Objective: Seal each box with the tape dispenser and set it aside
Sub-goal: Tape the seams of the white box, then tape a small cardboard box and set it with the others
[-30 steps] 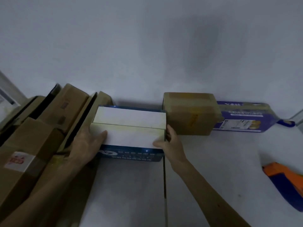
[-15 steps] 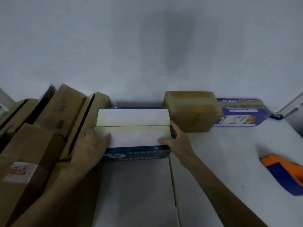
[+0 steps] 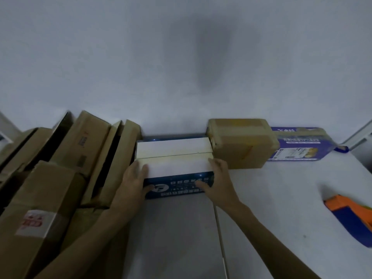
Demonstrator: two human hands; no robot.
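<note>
A blue box (image 3: 177, 186) with two pale top flaps folded shut stands on the white table against the wall. My left hand (image 3: 132, 182) grips its near left corner, fingers over the top flap and thumb on the blue front. My right hand (image 3: 217, 178) grips the near right corner the same way. An orange and blue tape dispenser (image 3: 350, 216) lies on the table at the far right, away from both hands.
Several brown cardboard boxes (image 3: 58, 178) lean in a stack at the left. A taped brown box (image 3: 241, 143) and a taped blue box (image 3: 302, 146) stand along the wall at the right. A seam (image 3: 220, 238) runs down the white table (image 3: 281, 218).
The blue box has slid right, now touching the taped brown box. Both hands have shifted down over its near corners, thumbs onto the blue front.
</note>
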